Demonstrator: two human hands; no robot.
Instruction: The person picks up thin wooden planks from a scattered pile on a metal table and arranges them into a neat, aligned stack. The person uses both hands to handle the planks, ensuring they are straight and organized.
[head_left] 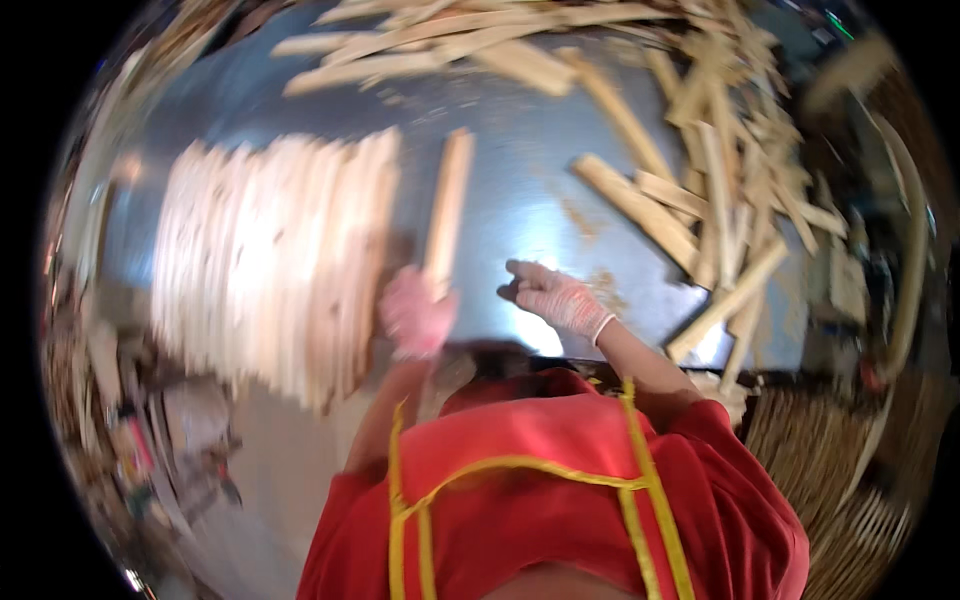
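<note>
My left hand (pixel 418 312), in a pinkish work glove and blurred by motion, is closed round the near end of a narrow wooden strip (pixel 450 205). The strip points away from me over the dark metal table (pixel 500 185). To its left lies a row of pale wooden strips (pixel 275 255), set side by side with uneven ends. My right hand (pixel 558 298), gloved in white and pink with dark fingertips, hovers at the table's near part. Its fingers reach leftward, slightly apart, and hold nothing. A gap separates it from the strip.
Loose wooden strips (pixel 640 210) lie crisscrossed on the table's right side, some jutting past its near edge. More pieces (pixel 420 45) are heaped along the far edge. At lower right stand stacked strips (pixel 810 440). Wood debris (pixel 585 220) is scattered on the tabletop.
</note>
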